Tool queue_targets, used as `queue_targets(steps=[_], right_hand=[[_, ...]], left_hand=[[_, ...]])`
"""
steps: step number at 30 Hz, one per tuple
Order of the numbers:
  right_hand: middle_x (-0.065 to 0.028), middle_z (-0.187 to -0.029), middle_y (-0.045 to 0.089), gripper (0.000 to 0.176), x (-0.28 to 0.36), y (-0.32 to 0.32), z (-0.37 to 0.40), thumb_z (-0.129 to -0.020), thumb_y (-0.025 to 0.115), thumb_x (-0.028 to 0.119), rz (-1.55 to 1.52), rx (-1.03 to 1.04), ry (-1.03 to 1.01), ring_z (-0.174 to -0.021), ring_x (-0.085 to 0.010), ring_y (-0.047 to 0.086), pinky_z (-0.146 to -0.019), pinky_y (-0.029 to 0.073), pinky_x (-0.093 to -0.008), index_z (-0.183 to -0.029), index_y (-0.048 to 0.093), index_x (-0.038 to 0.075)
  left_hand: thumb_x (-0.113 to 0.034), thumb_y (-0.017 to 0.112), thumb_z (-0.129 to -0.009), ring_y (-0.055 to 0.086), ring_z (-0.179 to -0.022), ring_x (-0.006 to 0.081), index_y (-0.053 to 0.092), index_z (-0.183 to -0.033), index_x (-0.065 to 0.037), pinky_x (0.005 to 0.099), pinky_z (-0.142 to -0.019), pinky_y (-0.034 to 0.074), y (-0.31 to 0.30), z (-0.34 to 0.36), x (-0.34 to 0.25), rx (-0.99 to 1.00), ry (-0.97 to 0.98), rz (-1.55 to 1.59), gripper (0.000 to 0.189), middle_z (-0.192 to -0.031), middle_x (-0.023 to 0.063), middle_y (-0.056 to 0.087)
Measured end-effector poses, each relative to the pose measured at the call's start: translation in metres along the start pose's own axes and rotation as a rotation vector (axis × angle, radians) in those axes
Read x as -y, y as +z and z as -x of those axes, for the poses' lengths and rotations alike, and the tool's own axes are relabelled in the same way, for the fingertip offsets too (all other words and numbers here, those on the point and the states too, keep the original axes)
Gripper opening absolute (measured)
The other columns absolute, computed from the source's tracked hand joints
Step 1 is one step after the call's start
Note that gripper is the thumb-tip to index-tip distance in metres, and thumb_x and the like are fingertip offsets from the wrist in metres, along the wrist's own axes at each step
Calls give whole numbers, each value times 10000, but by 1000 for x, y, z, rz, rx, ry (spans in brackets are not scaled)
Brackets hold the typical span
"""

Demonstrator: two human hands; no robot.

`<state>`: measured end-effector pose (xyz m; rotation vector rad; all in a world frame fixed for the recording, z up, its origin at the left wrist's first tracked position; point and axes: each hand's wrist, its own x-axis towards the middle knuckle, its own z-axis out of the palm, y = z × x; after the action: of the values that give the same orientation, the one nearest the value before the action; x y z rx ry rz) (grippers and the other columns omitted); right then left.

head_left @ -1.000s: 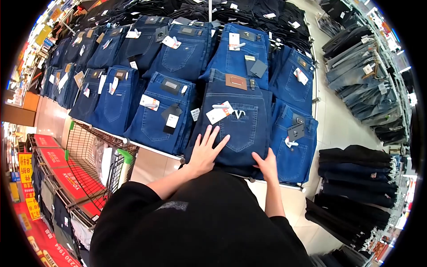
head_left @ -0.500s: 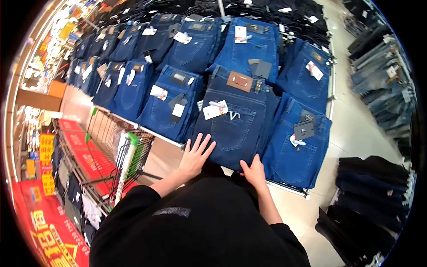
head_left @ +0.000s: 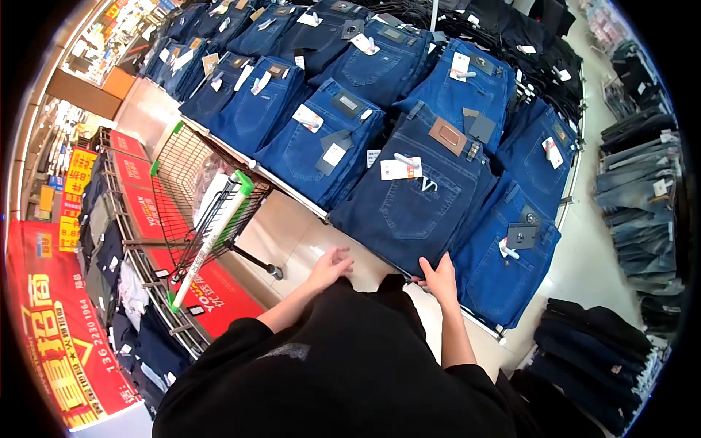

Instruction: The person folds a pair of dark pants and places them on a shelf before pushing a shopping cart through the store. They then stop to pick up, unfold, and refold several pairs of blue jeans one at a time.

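A stack of dark blue jeans with a brown waistband patch and a white tag lies folded at the front edge of the display. At its lower right corner is my right hand, thumb up and apart from the fingers, against the bottom edge of the stack; its fingertips are partly hidden. My left hand is off the jeans, in the air left of the stack, with fingers slightly bent and apart and nothing in them. Brighter blue jeans lie to the left and right.
A shopping cart with green corners stands at left, beside a clothes rack with red signs. More jeans lie in rows further back. Hanging jeans line the right, and dark folded trousers are at lower right.
My left hand has come off the dark jeans and moved down. My right hand stays at the stack's corner. The view has shifted, so the display sits further right and the cart shows more.
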<state>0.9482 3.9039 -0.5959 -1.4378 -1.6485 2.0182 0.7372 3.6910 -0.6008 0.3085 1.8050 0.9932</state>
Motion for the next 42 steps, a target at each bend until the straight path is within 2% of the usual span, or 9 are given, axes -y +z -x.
queue_targets(steps=[7,10,16,21,25,26,32,38,42], right_hand=[[-236,-1173,620,443,17,15,9,-907,668,63,77,-133,38,-703,-313,722,-475,599,-308,-1256,441,-89],[-315,-1251,557,741,8,24,15,-832,769,209,838,-445,-50,-1124,-453,615,-842,555,-498,-1403,358,-25],[-266,-1532,263,826,36,127,27,-777,790,277,1284,-630,-349,-1419,-499,249,-1105,301,-626,-1467,370,103],[-192,-1468,417,748,68,208,-10,-760,777,226,1323,-271,-687,-1436,-463,253,-1151,249,-600,-1425,454,110],[-193,-1446,438,695,74,230,-25,-765,745,159,1485,-161,-762,-1431,-458,265,-1143,262,-600,-1403,476,94],[-196,-1420,484,569,74,230,-27,-801,688,110,1481,-152,-813,-1416,-455,305,-1137,273,-596,-1346,529,79],[-171,-1274,632,342,49,215,-68,-872,576,52,1441,-141,-955,-1275,-380,525,-1112,307,-591,-1212,615,73],[-161,-1160,663,253,89,259,-51,-878,580,59,1245,-48,-645,-1161,-369,587,-1073,357,-563,-1124,634,32],[-140,-1097,658,245,143,358,-30,-820,632,31,865,80,-1301,-1075,-355,603,-1009,404,-472,-1064,639,38]], left_hand=[[-250,666,-950,597,-1045,163,471,-1364,-12,315,-885,491,-34,-29,-20,89,357,167,516,-1160,86,606],[-229,642,-962,605,-1026,171,425,-1437,-77,333,-884,503,-70,-3,-11,-10,494,324,544,-1204,116,577],[-91,638,-889,641,-964,274,586,-1230,-48,355,-823,523,-181,79,-14,-465,754,-157,347,-1038,114,624],[-170,703,-848,577,-1035,312,656,-1083,-69,422,-894,471,-259,122,-18,-828,985,-514,260,-1066,96,618],[-533,616,-883,581,-1025,328,665,-1094,-69,425,-886,473,-319,112,29,-1009,638,-827,512,-1064,131,630],[-598,584,-883,640,-912,350,645,-1068,-68,448,-796,517,-327,122,23,-739,236,-948,565,-943,154,667],[-592,531,-919,666,-655,362,606,-877,-99,499,-599,509,-329,125,27,-708,265,-850,501,-670,139,657],[-560,518,-940,674,-635,336,602,-899,-68,471,-586,528,-327,129,10,-599,186,-885,502,-663,127,664],[-557,521,-940,664,-627,358,594,-889,-57,483,-580,521,-325,120,12,-577,200,-878,509,-655,146,654]])
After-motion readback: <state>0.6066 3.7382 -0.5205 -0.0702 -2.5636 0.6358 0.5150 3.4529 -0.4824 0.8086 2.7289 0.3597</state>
